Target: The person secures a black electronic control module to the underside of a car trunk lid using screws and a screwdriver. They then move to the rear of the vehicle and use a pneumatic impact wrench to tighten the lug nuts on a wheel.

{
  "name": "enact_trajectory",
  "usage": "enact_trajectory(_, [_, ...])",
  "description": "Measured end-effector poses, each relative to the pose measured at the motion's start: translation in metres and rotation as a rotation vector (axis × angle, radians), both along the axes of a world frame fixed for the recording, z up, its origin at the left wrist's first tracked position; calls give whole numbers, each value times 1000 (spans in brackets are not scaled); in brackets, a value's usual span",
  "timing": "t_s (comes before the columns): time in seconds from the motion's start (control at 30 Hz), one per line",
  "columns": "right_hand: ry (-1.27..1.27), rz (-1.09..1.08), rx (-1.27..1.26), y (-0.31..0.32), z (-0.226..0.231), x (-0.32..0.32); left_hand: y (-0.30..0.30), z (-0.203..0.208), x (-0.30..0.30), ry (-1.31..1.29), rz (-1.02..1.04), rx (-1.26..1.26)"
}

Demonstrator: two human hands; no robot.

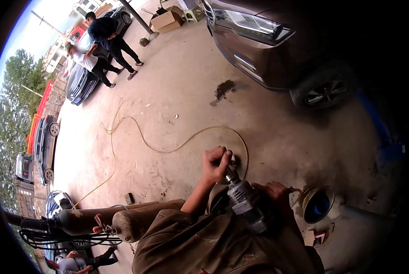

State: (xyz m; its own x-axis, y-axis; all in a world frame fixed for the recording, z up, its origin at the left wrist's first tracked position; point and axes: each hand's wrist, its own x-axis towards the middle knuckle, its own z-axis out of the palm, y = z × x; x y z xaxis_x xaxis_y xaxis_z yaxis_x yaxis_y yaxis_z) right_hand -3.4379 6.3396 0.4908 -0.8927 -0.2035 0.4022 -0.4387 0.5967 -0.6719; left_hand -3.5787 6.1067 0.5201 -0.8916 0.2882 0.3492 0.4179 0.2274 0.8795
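Note:
A drill-like power tool (pixel 246 203), grey and black with a bright metal nose, is held in front of my body, its nose pointing away from me. My left hand (pixel 217 163) is closed around the front end of that nose, and a small metal piece (pixel 233 159) shows beside the fingers. To the right of the tool body, my right hand (pixel 274 191) lies in shade with its fingers curled against the tool. The tool's body hides part of that grip.
A yellowish hose (pixel 168 151) snakes over the concrete floor. Gas cylinders (pixel 129 224) lie at my left. At right are a round metal container (pixel 315 205) with blue inside and a car (pixel 259 50). Two people (pixel 105 39) stand far left by parked cars; another person (pixel 72 264) is lower left.

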Motion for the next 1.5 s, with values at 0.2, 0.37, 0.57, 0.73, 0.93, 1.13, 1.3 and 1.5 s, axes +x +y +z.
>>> enact_trajectory(0.2, [120,-51,38,-83,23,-131,-71,54,-129,277,-29,88])
enact_trajectory(0.37, [275,-173,125,-142,46,-204,-108,132,-208,603,-219,59])
enact_trajectory(0.57, [564,-463,219,-123,39,-246,-49,176,-241,778,-406,245])
enact_trajectory(0.73, [794,-663,133,-106,74,-313,17,240,-243,1045,-593,217])
enact_trajectory(0.93, [1029,-700,-54,-1,156,-355,123,356,-204,738,-526,-8])
enact_trajectory(1.13, [546,-812,-321,28,115,-319,234,304,-210,388,-860,231])
enact_trajectory(1.3, [25,-673,-340,63,53,-263,308,225,-229,-199,-841,344])
enact_trajectory(1.5, [62,-600,-626,199,43,-189,411,173,-205,-424,-628,383])
